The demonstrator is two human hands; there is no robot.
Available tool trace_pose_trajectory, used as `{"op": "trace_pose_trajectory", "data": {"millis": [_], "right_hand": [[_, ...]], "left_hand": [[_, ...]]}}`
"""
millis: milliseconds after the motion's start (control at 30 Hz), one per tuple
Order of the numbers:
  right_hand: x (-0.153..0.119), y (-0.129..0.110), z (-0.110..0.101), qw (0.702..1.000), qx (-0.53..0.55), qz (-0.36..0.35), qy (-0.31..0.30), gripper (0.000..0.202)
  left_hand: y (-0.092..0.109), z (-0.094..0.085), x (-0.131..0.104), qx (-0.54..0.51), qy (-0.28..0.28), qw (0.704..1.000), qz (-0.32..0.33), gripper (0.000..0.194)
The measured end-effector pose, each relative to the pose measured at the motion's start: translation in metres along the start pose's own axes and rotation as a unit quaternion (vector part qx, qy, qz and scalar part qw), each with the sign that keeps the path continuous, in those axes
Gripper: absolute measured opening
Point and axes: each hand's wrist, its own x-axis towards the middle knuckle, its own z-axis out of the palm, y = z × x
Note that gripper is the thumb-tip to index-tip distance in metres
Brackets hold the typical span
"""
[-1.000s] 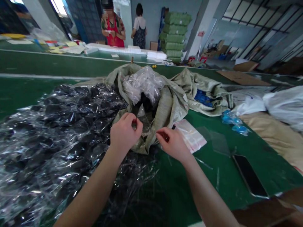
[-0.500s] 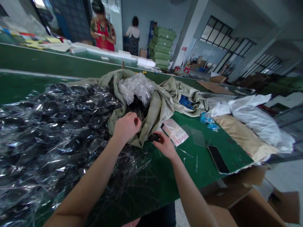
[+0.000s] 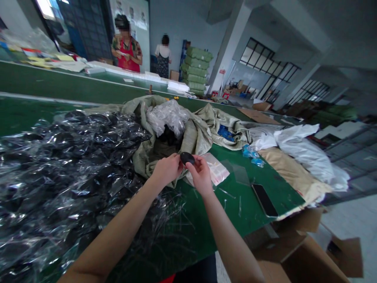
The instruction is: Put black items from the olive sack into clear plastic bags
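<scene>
A small, smooth, black oval piece [image 3: 187, 158] is held up between my two hands, over the near edge of an open sack. My right hand [image 3: 201, 176] grips its right side with thumb and fingers. At its left edge my left hand [image 3: 167, 169] is closed, the fingertips pinching it and partly hidden behind the hand. Behind them the olive woven sack [image 3: 194, 137] gapes open, with crumpled clear plastic [image 3: 169, 116] and dark items inside. To the left spreads a large heap of black pieces in clear wrappers [image 3: 67, 169]. A stack of clear bags [image 3: 216, 169] lies right of my right hand.
On the green table [image 3: 212, 232] lies a phone [image 3: 264, 200] near the right edge. Blue wrapped items [image 3: 252, 155], another sack [image 3: 212, 116] and white bags [image 3: 303, 147] are beyond. Open cardboard boxes [image 3: 312, 259] stand below, right. Two people [image 3: 128, 53] are across the table.
My left hand has come away from the sack opening, moving right to meet my right hand. The right hand has raised the black oval piece, and both hands now touch it.
</scene>
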Motion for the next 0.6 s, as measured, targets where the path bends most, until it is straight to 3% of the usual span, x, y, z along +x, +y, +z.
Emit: {"op": "trace_pose_trajectory", "data": {"millis": [167, 367, 600], "right_hand": [[0.000, 0.020, -0.015, 0.997, -0.079, 0.000, 0.005, 0.041], [-0.003, 0.021, -0.023, 0.984, -0.166, -0.044, -0.042, 0.044], [0.000, 0.022, -0.022, 0.944, -0.298, -0.113, -0.087, 0.040]], "left_hand": [[-0.010, 0.000, 0.003, -0.016, 0.020, 1.000, 0.016, 0.017], [-0.014, 0.006, 0.007, -0.038, 0.006, 0.999, 0.005, 0.017], [-0.013, 0.007, 0.008, -0.058, 0.012, 0.998, 0.001, 0.019]]}}
